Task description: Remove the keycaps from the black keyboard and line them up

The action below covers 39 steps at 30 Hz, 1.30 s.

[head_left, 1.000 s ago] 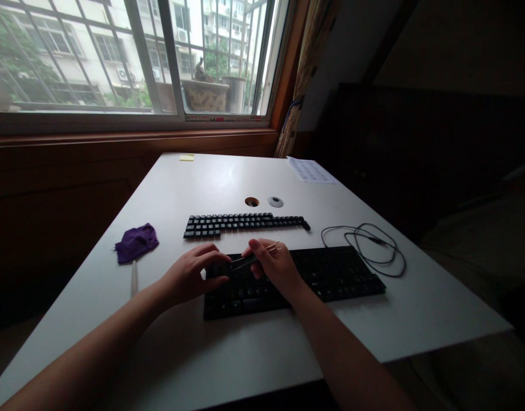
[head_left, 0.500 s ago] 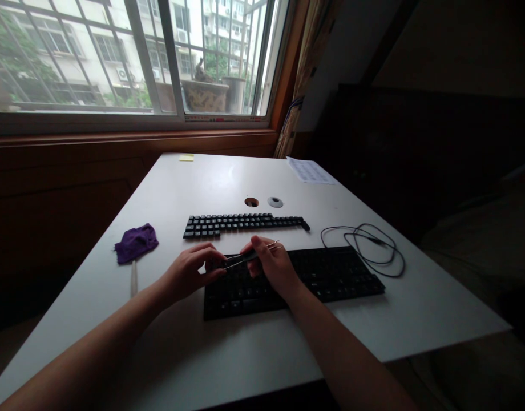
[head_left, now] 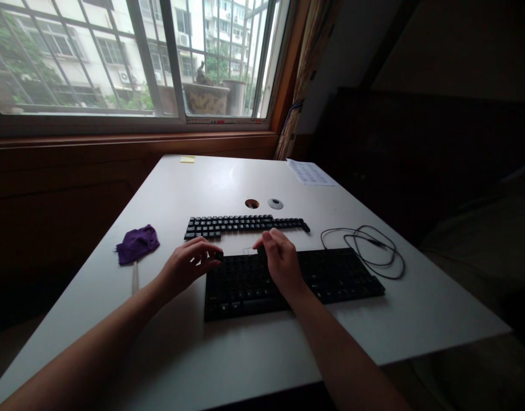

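Note:
A small black keycap [head_left: 219,256] sits pinched between the thumb and fingers of my left hand [head_left: 189,264], just above the keyboard's far left corner. My right hand [head_left: 282,257] is closed around a wire keycap puller; its thin wire loops [head_left: 248,250] stick out to the left, and the handle is mostly hidden by the fingers. Beneath both hands lies a black keyboard [head_left: 331,279], partly covered by the right hand and wrist. Behind it, removed keycaps [head_left: 245,224] stand lined up in rows on the white table.
A purple cloth [head_left: 138,244] wrapped on a pale stick [head_left: 135,277] lies at the left. The keyboard's black cable [head_left: 391,265] is coiled at the right. Farther back are a round table hole [head_left: 251,204], its grey cover [head_left: 275,204], a printed sheet [head_left: 311,173] and a yellow note [head_left: 188,160].
My hands have drawn apart. The keycap has come away from the puller's wires and stays in my left hand, while the puller has turned within my right hand.

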### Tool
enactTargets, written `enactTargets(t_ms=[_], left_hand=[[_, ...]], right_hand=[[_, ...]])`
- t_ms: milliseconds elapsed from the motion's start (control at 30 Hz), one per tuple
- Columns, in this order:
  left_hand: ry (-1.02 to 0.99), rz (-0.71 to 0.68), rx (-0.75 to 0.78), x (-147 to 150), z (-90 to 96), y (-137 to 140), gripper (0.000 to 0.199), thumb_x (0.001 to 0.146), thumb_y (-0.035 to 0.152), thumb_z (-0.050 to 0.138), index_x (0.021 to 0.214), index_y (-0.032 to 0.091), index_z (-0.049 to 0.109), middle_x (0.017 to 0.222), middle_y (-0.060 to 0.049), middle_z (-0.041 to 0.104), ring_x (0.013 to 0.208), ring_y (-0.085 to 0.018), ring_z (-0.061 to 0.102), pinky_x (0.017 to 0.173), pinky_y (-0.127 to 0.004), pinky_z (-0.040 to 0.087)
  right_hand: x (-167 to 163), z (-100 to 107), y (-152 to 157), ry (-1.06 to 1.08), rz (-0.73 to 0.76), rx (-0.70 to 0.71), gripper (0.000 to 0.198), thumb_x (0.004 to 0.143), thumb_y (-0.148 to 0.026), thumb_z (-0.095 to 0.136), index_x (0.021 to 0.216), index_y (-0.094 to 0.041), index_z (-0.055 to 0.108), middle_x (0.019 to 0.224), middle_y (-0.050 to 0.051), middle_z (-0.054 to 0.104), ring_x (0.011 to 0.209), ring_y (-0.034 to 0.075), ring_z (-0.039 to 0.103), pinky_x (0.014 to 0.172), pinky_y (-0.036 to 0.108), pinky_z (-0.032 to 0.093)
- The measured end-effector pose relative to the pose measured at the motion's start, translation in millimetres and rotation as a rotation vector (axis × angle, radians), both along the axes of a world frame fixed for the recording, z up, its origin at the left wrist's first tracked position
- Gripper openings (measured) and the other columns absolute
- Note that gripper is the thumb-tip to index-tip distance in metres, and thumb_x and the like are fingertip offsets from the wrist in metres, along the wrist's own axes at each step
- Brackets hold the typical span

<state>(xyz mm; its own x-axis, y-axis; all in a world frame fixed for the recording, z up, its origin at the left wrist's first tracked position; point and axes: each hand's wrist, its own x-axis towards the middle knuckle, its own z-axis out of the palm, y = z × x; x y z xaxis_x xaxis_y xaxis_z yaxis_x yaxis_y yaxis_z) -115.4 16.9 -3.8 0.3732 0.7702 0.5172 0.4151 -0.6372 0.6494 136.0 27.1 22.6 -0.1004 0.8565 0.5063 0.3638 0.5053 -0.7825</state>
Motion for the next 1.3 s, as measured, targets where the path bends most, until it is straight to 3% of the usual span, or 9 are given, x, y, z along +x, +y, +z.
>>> enactTargets(t_ms=[100,233,400,500,733,1033,1300], left_hand=[[0.000,-0.001,0.003,0,0.1,0,0.017,0.087,0.023,0.067,0.103,0.017,0.066,0.084,-0.001,0.058,0.061,-0.007,0.050,0.055,-0.019,0.045],[-0.002,0.003,0.000,1,0.6,0,0.016,0.087,0.026,0.068,0.101,0.017,0.065,0.084,-0.002,0.058,0.061,-0.007,0.051,0.055,-0.019,0.045],[-0.013,0.001,0.010,2,1.8,-1,0.019,0.086,0.030,0.069,0.098,0.016,0.066,0.082,-0.001,0.057,0.061,-0.008,0.051,0.054,-0.019,0.045],[-0.011,-0.027,0.015,2,3.0,-2,0.018,0.086,0.030,0.070,0.097,0.016,0.066,0.081,-0.002,0.059,0.062,-0.008,0.053,0.055,-0.019,0.045],[0.013,-0.052,0.004,2,3.8,-3,0.022,0.086,0.036,0.069,0.096,0.017,0.068,0.079,-0.002,0.061,0.062,-0.009,0.053,0.057,-0.021,0.045],[-0.007,-0.042,0.035,5,7.4,-6,0.023,0.084,0.037,0.071,0.088,0.014,0.067,0.074,-0.002,0.060,0.062,-0.011,0.053,0.057,-0.021,0.044],[-0.046,-0.057,-0.172,5,15.3,-12,0.024,0.092,0.036,0.060,0.091,0.014,0.068,0.075,-0.004,0.064,0.067,-0.013,0.057,0.061,-0.023,0.046]], right_hand=[[0,-1,0,-0.135,0.023,0.154,0.038,0.099,-0.039,0.045,0.075,-0.020,0.066,0.083,0.004,0.049,0.082,0.018,0.051,0.076,0.034,0.044],[-2,-3,0,-0.239,0.086,0.230,0.027,0.099,-0.033,0.047,0.084,-0.020,0.065,0.095,0.007,0.052,0.092,0.021,0.050,0.085,0.039,0.045],[-6,0,-4,-0.242,0.297,0.255,0.018,0.100,-0.026,0.047,0.102,-0.022,0.064,0.095,0.006,0.054,0.091,0.018,0.054,0.081,0.034,0.049],[-10,-1,-5,-0.247,0.347,0.288,0.018,0.099,-0.023,0.048,0.108,-0.024,0.064,0.091,0.004,0.054,0.083,0.016,0.055,0.074,0.029,0.050],[-15,-10,-6,-0.312,0.349,0.321,0.019,0.092,-0.026,0.061,0.110,-0.025,0.068,0.087,0.003,0.054,0.076,0.015,0.054,0.068,0.028,0.050],[-18,-9,-9,-0.347,0.352,0.388,0.021,0.092,-0.026,0.061,0.112,-0.023,0.068,0.085,0.004,0.059,0.078,0.017,0.056,0.071,0.030,0.051],[-18,-10,-9,-0.355,0.315,0.447,0.020,0.092,-0.025,0.060,0.109,-0.022,0.070,0.080,0.004,0.060,0.074,0.016,0.056,0.068,0.030,0.050]])
